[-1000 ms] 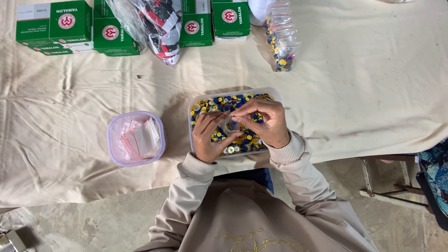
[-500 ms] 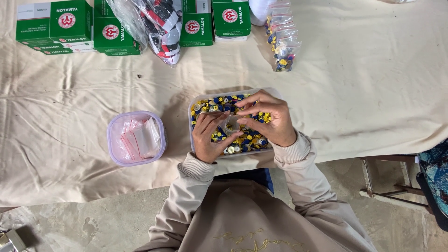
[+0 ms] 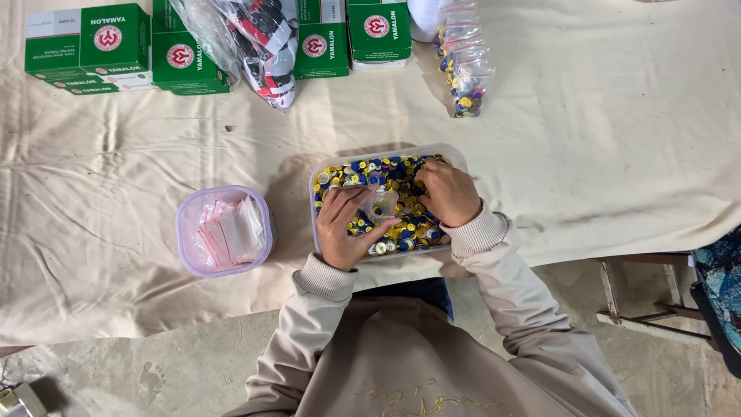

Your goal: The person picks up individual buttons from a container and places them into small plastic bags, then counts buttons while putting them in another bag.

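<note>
The small clear bag (image 3: 381,204) sits above the middle of the clear rectangular tub (image 3: 455,154), held over a dense fill of small round pieces (image 3: 386,171) in yellow, blue, white and black. The bag is thin, transparent and limp; its mouth appears open, but whether it holds anything yet is too small to tell. The left hand (image 3: 345,225) curls partly closed around the bag's left edge, thumb and fingertips pinching the film. The right hand (image 3: 448,193) lies knuckles-up in the pieces at the tub's right side, fingers bent down and hidden, so what it grasps, if anything, cannot be told. Risk, as a judgement: the limp film may fold shut or slip from the pinch, so pieces would miss the mouth and drop back; the tub rests near the table's front edge, so a push from either wrist may tip it off the cream cloth (image 3: 602,139). To the left stands a round lilac tub (image 3: 185,232) of empty bags. Well apart at the far edge lie green boxes (image 3: 108,38), a large plastic bag (image 3: 262,38) and filled small bags (image 3: 467,73).
</note>
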